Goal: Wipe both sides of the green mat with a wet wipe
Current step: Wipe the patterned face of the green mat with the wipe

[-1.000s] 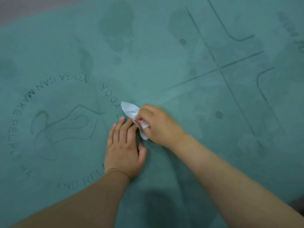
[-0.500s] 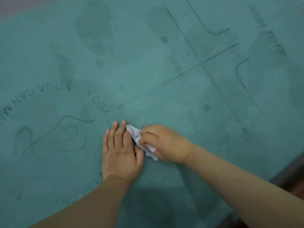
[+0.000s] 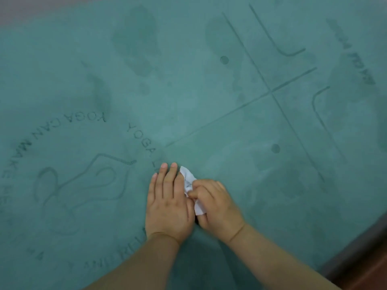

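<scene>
The green mat (image 3: 209, 105) fills nearly the whole view, printed with alignment lines, dots and a ring of "YOGA" lettering around a line drawing. Darker damp patches mark its far part. My left hand (image 3: 169, 204) lies flat on the mat with straight fingers, just right of the lettering ring. Beside it, touching, my right hand (image 3: 215, 206) grips a crumpled white wet wipe (image 3: 189, 181) and presses it on the mat. Part of the wipe is hidden inside my fist.
The mat's right edge runs along the lower right corner, with a strip of dark floor (image 3: 368, 266) beyond it. A sliver of floor (image 3: 31, 7) shows past the mat's far edge at the top left.
My right hand has drawn the wipe back toward me along the mat, beside my left hand, which stays flat on the mat. The view shifted a little.
</scene>
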### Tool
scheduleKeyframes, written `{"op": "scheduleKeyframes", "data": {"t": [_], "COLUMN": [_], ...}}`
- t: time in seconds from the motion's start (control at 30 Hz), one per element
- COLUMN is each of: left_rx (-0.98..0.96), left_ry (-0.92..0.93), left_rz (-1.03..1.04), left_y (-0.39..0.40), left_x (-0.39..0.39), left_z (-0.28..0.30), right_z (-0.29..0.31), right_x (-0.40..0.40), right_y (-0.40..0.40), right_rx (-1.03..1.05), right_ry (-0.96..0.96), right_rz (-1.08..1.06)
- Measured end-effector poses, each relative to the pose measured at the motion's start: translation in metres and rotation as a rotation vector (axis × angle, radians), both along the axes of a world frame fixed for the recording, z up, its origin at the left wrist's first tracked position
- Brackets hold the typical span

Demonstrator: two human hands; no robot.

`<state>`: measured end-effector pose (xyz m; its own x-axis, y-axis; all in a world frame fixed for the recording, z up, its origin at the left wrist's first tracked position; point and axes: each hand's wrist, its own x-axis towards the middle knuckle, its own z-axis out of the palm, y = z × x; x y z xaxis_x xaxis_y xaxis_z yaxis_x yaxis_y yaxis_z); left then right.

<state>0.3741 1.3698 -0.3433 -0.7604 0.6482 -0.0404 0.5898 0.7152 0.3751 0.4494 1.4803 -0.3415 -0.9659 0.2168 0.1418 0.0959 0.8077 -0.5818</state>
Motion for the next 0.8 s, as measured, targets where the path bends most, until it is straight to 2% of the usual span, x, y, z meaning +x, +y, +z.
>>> {"op": "scheduleKeyframes", "data": {"t": [0.07,0.13,0.2,0.27,0.3,0.33,0.37,0.4,0.5,0.57,0.6,0.63,0.67,0.77,0.8], "left_rx": [-0.013,-0.004,-0.009,-0.004,0.002,0.007,0.008,0.004,-0.016,-0.015,-0.012,-0.006,-0.001,-0.012,-0.023], "left_ry": [-0.001,0.002,-0.002,-0.014,-0.016,-0.009,0.008,0.022,0.039,0.052,0.049,0.047,0.05,0.056,0.05], "left_rz": [-0.005,0.002,0.02,0.032,0.035,0.041,0.05,0.058,0.048,0.056,0.064,0.074,0.084,0.106,0.108], "left_y": [-0.001,0.0,0.001,0.002,0.003,0.002,0.002,0.002,0.002,0.001,0.002,0.002,0.002,0.001,0.002], "left_x": [0.0,0.0,0.001,-0.001,-0.001,0.0,0.0,0.001,-0.002,-0.001,0.0,0.001,0.002,0.004,0.003], "left_z": [-0.001,0.001,0.004,0.006,0.006,0.006,0.006,0.006,0.005,0.003,0.003,0.002,0.002,0.004,0.006], "right_z": [0.003,0.003,0.001,0.003,0.003,0.001,0.0,0.001,0.007,0.011,0.009,0.005,0.001,0.014,0.012], "right_x": [-0.006,-0.001,0.013,0.022,0.022,0.017,0.011,0.005,0.014,0.022,0.02,0.019,0.018,0.026,0.029], "right_y": [0.021,0.06,0.121,0.172,0.179,0.171,0.151,0.122,0.029,0.024,0.047,0.077,0.113,0.192,0.187], "right_rx": [0.053,0.108,0.139,0.136,0.118,0.108,0.092,0.043,-0.015,0.048,0.105,0.142,0.153,0.02,-0.046], "right_ry": [-0.029,-0.013,-0.005,-0.074,-0.086,-0.059,-0.007,0.036,0.002,-0.036,0.009,0.068,0.084,-0.042,-0.08], "right_rz": [0.116,0.02,-0.353,-0.79,-0.943,-1.004,-0.948,-0.778,0.032,0.44,0.493,0.405,0.199,-0.684,-0.841]}}
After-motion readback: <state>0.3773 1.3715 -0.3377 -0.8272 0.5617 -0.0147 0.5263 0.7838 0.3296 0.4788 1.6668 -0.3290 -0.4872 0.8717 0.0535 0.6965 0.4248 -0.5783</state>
